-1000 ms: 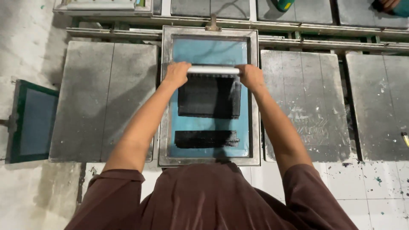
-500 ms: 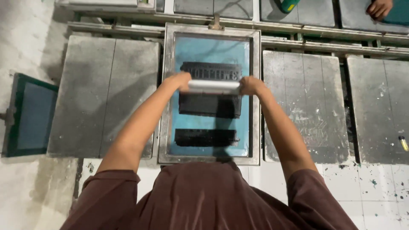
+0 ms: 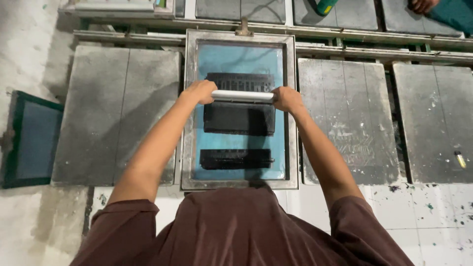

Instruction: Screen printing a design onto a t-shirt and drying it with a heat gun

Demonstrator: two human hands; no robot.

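**Both hands on the squeegee, mid-screen**

I'm looking straight down on a long printing bench [image 3: 345,194] carrying a row of grey pallet boards [image 3: 116,113], worn and speckled with old ink. Over the middle station lies a metal-framed printing screen [image 3: 191,108] with a blue mesh and three dark stencil blocks stacked from far to near. A second, green-framed screen [image 3: 32,140] rests off to the left, partly cut by the picture's edge.

The squeegee [image 3: 242,95] lies crosswise on the mesh, between the top and middle blocks, with its pale handle uppermost. My left hand [image 3: 198,92] is clenched around one end and my right hand [image 3: 287,99] around the other, knuckles up, arms stretched out over the frame.

I judge the squeegee to be light and stiff along its handle, with a softer blade beneath; gripping both ends looks right for keeping the pressure even across the width. Wet ink would make the blade slick. The mesh looks taut but easily damaged, so I would not dig a corner in.

I cannot see the blade edge, any ink line, or what lies under the screen. At the far right, another person's hand [image 3: 421,5] and teal sleeve are cropped. A small yellowish object [image 3: 460,159] on the right board is too small to identify.
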